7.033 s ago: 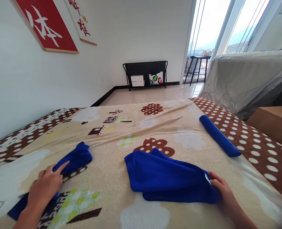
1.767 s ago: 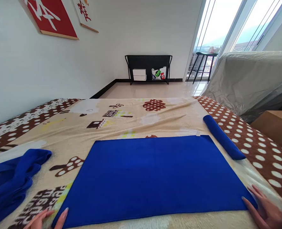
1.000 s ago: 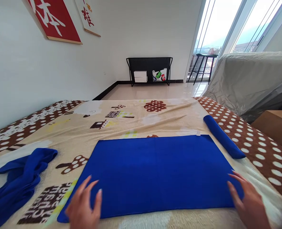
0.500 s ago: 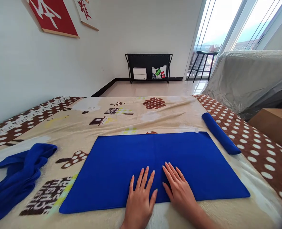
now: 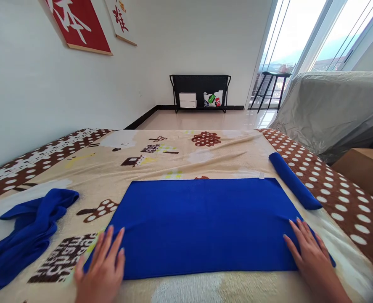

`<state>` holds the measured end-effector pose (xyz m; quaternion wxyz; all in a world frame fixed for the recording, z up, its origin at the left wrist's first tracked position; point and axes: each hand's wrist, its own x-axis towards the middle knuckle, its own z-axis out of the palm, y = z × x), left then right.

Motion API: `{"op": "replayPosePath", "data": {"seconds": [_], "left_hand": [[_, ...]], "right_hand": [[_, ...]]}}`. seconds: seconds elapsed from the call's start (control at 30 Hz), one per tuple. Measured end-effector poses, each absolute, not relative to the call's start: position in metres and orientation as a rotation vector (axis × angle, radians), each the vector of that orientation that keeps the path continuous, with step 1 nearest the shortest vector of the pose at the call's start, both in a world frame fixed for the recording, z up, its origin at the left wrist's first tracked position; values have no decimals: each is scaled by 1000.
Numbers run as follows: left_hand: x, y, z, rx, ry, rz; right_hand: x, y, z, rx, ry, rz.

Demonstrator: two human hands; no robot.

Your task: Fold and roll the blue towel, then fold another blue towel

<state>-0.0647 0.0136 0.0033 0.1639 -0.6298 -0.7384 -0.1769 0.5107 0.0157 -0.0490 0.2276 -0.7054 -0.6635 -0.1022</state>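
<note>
A blue cloth lies flat in a wide rectangle on the patterned blanket, with a small white tag at its far edge. My left hand rests over the cloth's near left corner, fingers stretched out. Across from it, my right hand lies with spread fingers on the near right part. Neither hand grips anything. To the right sits a rolled blue cloth, close beside the flat one. A crumpled blue cloth is heaped at the left.
Brown polka-dot borders run along both sides of the blanket. Beyond it stand a black rack against the wall and a black stool by the window. On the right are a plastic-covered piece of furniture and a cardboard box.
My hands have slid apart from the middle of the flat cloth, the left one to its left side and the right one to its right side. The view has shifted slightly.
</note>
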Motion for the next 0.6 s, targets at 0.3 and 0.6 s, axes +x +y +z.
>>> {"op": "replayPosePath", "data": {"seconds": [0.3,0.6], "left_hand": [[146,194,23,-2558,-1810,-426],[142,211,-16,-2544,-1755,-411]], "right_hand": [[297,196,11,-1481,-2217,167],[308,224,-27,-1405,-2255,231]]}}
